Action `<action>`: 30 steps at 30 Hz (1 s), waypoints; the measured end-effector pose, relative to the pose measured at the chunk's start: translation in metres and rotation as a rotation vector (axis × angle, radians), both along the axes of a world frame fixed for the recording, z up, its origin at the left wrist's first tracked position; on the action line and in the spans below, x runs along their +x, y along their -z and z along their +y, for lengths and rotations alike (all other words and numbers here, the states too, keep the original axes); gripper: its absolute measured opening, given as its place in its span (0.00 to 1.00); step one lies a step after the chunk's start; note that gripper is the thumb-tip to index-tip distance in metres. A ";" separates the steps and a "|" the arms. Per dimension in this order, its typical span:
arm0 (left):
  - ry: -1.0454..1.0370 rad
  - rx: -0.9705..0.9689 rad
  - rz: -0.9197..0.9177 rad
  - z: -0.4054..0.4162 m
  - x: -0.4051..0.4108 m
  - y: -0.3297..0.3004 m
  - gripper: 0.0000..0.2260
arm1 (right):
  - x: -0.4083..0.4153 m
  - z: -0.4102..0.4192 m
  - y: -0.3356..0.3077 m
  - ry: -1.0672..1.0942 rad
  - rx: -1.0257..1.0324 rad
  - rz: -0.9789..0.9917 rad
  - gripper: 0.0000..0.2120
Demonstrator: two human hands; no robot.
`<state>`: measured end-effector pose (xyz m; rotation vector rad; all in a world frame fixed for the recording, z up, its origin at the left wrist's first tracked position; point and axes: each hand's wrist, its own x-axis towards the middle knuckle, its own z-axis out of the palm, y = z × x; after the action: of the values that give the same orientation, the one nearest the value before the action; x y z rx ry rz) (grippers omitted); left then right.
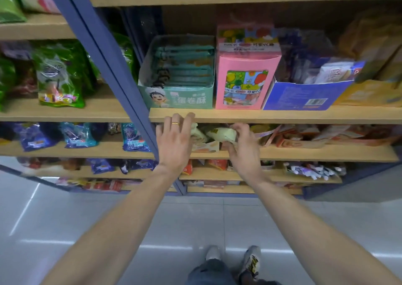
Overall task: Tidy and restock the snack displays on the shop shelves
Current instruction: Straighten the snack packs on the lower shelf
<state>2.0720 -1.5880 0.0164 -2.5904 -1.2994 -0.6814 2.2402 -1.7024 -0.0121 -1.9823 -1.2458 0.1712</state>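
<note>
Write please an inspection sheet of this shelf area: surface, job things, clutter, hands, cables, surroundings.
Surface: wooden shelves on a blue frame.
Job's things: pale yellow packet on the lower shelf; teal box, pink box and blue box side by side on the shelf above.
Clutter: loose packets lie untidily to the right of the hands.
Hands: left hand open, fingers at the shelf edge; right hand pinches the yellow packet.
Cables: nothing seen.
Surroundings: green bags on the left unit; grey tiled floor.

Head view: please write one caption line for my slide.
Right hand grips a pale yellow snack packet on a wooden shelf; left hand reaches in beside it.
</note>
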 end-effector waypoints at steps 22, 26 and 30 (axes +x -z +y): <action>0.117 -0.223 0.296 -0.002 0.029 0.044 0.33 | -0.008 0.045 0.028 0.144 -0.095 -0.015 0.17; 0.116 -0.277 0.304 0.003 0.033 0.044 0.32 | 0.004 0.051 0.028 0.090 -0.251 -0.079 0.21; 0.148 -0.330 0.200 0.005 0.032 0.040 0.33 | 0.010 0.048 0.025 0.046 -0.311 -0.081 0.22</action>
<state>2.1040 -1.5835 -0.0237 -2.9465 -1.2577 -0.2315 2.2503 -1.6542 -0.0374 -2.3025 -1.2850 0.2780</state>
